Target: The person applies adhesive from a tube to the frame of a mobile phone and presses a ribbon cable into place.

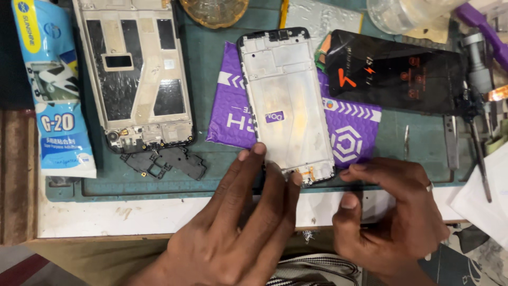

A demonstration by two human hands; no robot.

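Observation:
A white phone frame [286,100] with a black rim lies face up on a purple padded envelope [233,106] on the green work mat [211,63]. My left hand [238,222] is spread flat, its fingertips touching the frame's near left corner. My right hand [397,217] rests beside the frame's near right corner, fingers extended, thumb raised, holding nothing. A small gold connector part [306,172] shows at the frame's near edge between my hands.
A second bare phone frame [135,74] lies at the left with black plastic covers [164,163] below it. A blue glue tube [53,90] is far left. A black battery [394,71], tweezers [406,142], tools [479,122] and white paper [487,196] sit right.

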